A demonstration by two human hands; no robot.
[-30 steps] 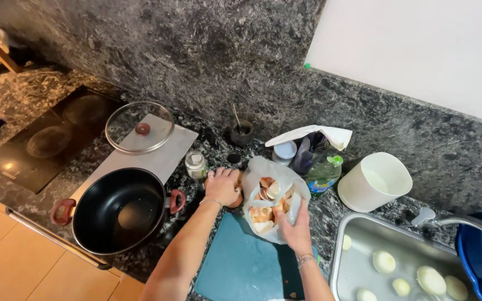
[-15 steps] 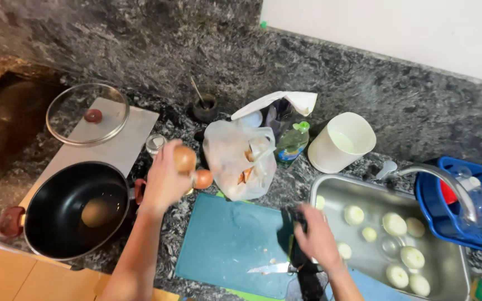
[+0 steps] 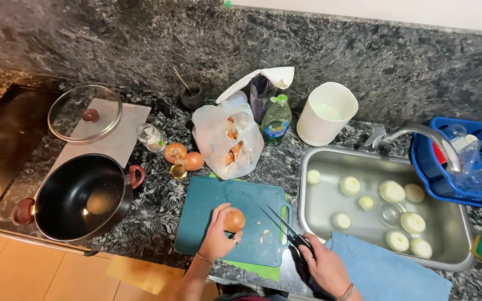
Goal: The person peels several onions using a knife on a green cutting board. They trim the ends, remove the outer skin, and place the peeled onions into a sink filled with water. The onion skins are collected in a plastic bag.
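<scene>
The left hand (image 3: 217, 237) grasps an unpeeled onion (image 3: 234, 220), holding it down on the teal board (image 3: 218, 200) near the board's front edge. The right hand (image 3: 326, 267) is closed around the handles of scissors (image 3: 282, 226), whose blades are parted and point toward the onion, a short gap apart from it. Small scraps of skin lie on the board between blades and onion.

Containers:
- Sink (image 3: 324, 195), right of the board: about ten peeled onions (image 3: 391, 191) lie loose on its bottom; the tap (image 3: 419, 136) arches over it.
- Plastic bag (image 3: 227, 139), behind the board: open, with brown onion skins or onions inside; which, cannot be told.
- Black pot (image 3: 82, 198) with red handles, left of the board: nothing in it but a reflection.
- Glass lid (image 3: 85, 114) rests apart on a grey mat behind the pot.
- White tub (image 3: 326, 113), behind the sink: contents cannot be told.
- Blue rack (image 3: 464, 161), far right: holds clear glassware.

Two unpeeled onions (image 3: 184, 156) sit on the counter between pot and bag. A green soap bottle (image 3: 276, 120) stands just beside the bag. A blue cloth (image 3: 386, 270) lies before the sink.
</scene>
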